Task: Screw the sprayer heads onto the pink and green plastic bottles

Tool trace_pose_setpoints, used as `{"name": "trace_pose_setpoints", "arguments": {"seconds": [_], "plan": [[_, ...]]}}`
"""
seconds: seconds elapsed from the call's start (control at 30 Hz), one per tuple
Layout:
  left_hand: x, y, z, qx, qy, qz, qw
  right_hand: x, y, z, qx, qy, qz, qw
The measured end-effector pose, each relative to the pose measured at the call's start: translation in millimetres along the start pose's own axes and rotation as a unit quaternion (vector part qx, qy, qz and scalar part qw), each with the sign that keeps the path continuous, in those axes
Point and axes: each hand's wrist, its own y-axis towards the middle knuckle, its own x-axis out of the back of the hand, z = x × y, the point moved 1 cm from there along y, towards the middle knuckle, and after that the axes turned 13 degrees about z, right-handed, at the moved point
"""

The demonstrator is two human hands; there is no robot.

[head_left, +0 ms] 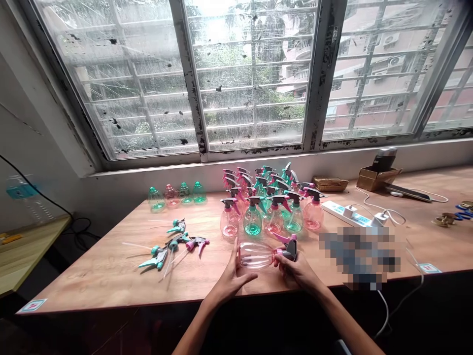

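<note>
A clear pink spray bottle (256,255) lies sideways between my two hands, low over the front of the table. My left hand (231,276) is at its base, fingers up along the bottom end and thumb stretched out below. At the neck, my right hand (293,268) grips the pink collar with closed fingers, just under the grey and pink trigger head (290,246). Some fingertips of both hands are hidden behind the bottle. Left of my hands lie several loose trigger heads (179,240), grey with teal or pink parts and thin tubes.
Several pink and green spray bottles with heads (253,222) stand grouped behind my hands. Bottles without heads (198,193) stand at the back left. A white power strip (345,213), cardboard box (377,177) and blurred-out item (364,254) lie right. The table's front edge is near my wrists.
</note>
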Motion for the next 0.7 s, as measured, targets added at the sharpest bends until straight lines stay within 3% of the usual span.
{"name": "trace_pose_setpoints", "arguments": {"seconds": [0.17,0.4,0.7], "plan": [[0.5,0.0,1.8,0.035,-0.011,-0.004,0.999,-0.9,-0.1,1.1,-0.003,-0.005,0.005,1.0],[-1.1,-0.2,-7.4,0.022,0.003,-0.002,1.0,0.3,0.0,-0.6,-0.002,-0.001,-0.005,1.0],[0.7,1.5,-0.7,0.024,-0.019,0.0,1.0,-1.0,-0.1,0.5,-0.006,0.004,-0.005,1.0]]}}
